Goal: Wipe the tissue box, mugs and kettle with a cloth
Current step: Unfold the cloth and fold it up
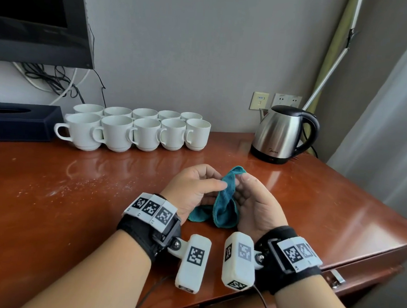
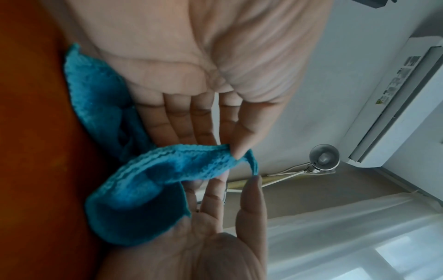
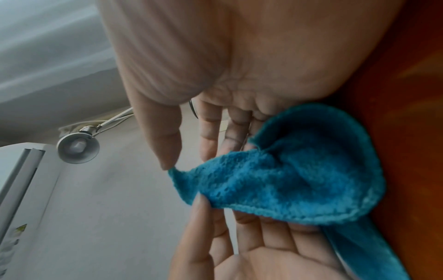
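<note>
A teal cloth hangs bunched between both hands above the middle of the wooden table. My left hand pinches its upper edge with the thumb against the fingers. My right hand pinches the cloth's corner between thumb and forefinger. The cloth's lower folds rest on the tabletop. Several white mugs stand in two rows at the back. Left of them lies a dark tissue box. A steel kettle stands at the back right.
A black TV with loose cables hangs over the tissue box. Wall sockets sit behind the kettle. A curtain hangs past the table's right edge. White dust specks lie on the left part of the tabletop.
</note>
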Available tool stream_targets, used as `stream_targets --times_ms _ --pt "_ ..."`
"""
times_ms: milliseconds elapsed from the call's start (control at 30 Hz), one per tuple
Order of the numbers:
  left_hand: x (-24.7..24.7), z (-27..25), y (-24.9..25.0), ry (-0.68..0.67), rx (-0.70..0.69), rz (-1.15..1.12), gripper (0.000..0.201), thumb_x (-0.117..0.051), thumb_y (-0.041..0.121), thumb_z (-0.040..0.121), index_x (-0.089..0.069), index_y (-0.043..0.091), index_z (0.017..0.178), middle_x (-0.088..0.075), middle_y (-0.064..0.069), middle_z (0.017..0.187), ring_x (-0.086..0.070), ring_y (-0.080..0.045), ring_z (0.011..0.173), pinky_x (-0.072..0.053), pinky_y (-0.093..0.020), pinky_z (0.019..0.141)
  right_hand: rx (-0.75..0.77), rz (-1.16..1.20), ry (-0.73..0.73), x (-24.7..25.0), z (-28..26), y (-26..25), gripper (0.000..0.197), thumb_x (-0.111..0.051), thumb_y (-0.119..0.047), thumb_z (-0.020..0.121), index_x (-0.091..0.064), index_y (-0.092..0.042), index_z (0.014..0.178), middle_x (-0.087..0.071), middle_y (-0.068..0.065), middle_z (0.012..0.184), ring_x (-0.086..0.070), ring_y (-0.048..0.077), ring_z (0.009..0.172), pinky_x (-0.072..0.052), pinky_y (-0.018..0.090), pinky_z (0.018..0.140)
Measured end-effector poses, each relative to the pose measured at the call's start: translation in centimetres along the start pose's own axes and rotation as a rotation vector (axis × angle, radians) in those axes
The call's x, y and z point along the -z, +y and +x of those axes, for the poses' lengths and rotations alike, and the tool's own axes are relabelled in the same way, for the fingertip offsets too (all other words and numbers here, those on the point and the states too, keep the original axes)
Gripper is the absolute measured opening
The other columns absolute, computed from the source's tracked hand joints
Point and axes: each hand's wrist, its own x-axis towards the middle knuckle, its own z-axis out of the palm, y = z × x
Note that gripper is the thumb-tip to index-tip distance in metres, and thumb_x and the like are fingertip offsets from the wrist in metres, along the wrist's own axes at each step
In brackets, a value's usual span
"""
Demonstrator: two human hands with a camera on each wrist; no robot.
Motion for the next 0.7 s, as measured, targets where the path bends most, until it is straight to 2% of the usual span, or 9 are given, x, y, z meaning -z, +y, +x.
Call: stream_targets --times_ms 133,200,333,400,500,600,700 --pt "-0.11 -0.28 0.14 -0.053 0.033 -0.071 0.009 -0.067 0.001 0.095 -0.065 0.009 0.094 -0.069 -0.014 0.092 -0.069 -0.022 0.080 -0.059 -0.032 0.073 -0.036 -0.028 -0.046 -0.45 -0.36 -0.13 0.028 -0.060 -0.012 0.099 -0.063 0.002 0.122 -0.067 0.026 0.103 -0.070 0.031 0.088 -0.062 0.040 0.078" --pt "-0.04 -0.28 0.14 -0.052 0.044 -0.112 0.008 -0.063 0.001 0.098 -0.062 0.010 0.098 -0.068 -0.013 0.093 -0.070 -0.023 0.082 -0.060 -0.034 0.075 -0.028 -0.027 -0.055 -0.50 -0.35 -0.13 0.028 -0.060 -0.007 0.097 -0.063 0.005 0.123 -0.069 0.026 0.107 -0.071 0.031 0.090 -0.062 0.039 0.079" --pt "-0.06 -0.13 0.19 -0.038 0.031 -0.225 0.008 -0.056 0.002 0.103 -0.060 0.008 0.104 -0.072 -0.016 0.099 -0.074 -0.027 0.085 -0.063 -0.038 0.074 -0.035 -0.025 -0.101 -0.53 -0.33 -0.15 0.032 -0.060 -0.004 0.095 -0.066 0.001 0.126 -0.073 0.023 0.112 -0.072 0.032 0.096 -0.063 0.040 0.081" --pt "-0.08 -0.05 0.28 0.004 0.008 -0.239 0.007 -0.057 0.003 0.102 -0.059 0.009 0.105 -0.072 -0.016 0.100 -0.074 -0.027 0.082 -0.064 -0.038 0.073 -0.032 -0.050 -0.089 -0.50 -0.27 -0.07 0.027 -0.061 -0.003 0.094 -0.069 0.002 0.119 -0.075 0.022 0.106 -0.073 0.031 0.090 -0.063 0.040 0.077" --pt "0.10 0.15 0.34 0.106 -0.011 -0.199 0.008 -0.063 0.003 0.100 -0.060 0.010 0.098 -0.072 -0.016 0.098 -0.074 -0.025 0.077 -0.063 -0.035 0.066 -0.014 -0.105 -0.005 -0.29 0.05 0.17 0.008 -0.062 -0.001 0.095 -0.069 -0.001 0.097 -0.073 0.023 0.093 -0.072 0.031 0.078 -0.063 0.041 0.071" --pt "0.38 0.32 0.26 0.168 -0.015 -0.183 0.013 -0.066 -0.001 0.098 -0.061 0.009 0.091 -0.075 -0.013 0.092 -0.076 -0.023 0.075 -0.061 -0.032 0.061 0.022 -0.118 0.048 0.03 0.44 0.48 0.012 -0.065 0.000 0.092 -0.064 -0.007 0.082 -0.068 0.022 0.090 -0.067 0.032 0.078 -0.058 0.046 0.077" --pt "0.50 0.41 0.19 0.182 -0.019 -0.177 0.013 -0.063 -0.001 0.099 -0.060 0.009 0.091 -0.075 -0.012 0.090 -0.076 -0.022 0.074 -0.061 -0.031 0.061 0.032 -0.092 0.048 0.08 0.46 0.53 0.019 -0.066 0.003 0.090 -0.060 -0.011 0.079 -0.066 0.016 0.085 -0.066 0.030 0.077 -0.056 0.045 0.076"
